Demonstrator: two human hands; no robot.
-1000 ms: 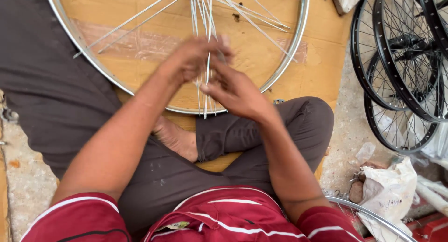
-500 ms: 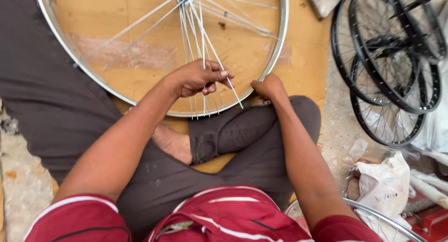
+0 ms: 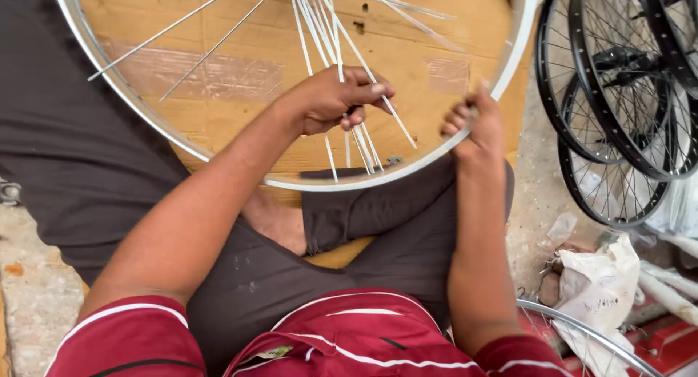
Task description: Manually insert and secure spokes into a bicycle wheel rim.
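Right hand point(image 3: 476, 126) shifted onto rim point(image 3: 109, 68); left hand point(image 3: 331, 97) pinching spokes point(image 3: 320, 21).

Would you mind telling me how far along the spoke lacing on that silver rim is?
Done: spokes fan from the top towards the rim. In hand: the left hand holds a bundle of loose spokes; the right hand grips the rim. Left: most spoke ends hang free, short of the rim.

rim point(image 3: 305, 182) on lap, over board point(image 3: 218, 71) | wheels point(image 3: 625, 93) right | bag point(image 3: 603, 282) right, nearer
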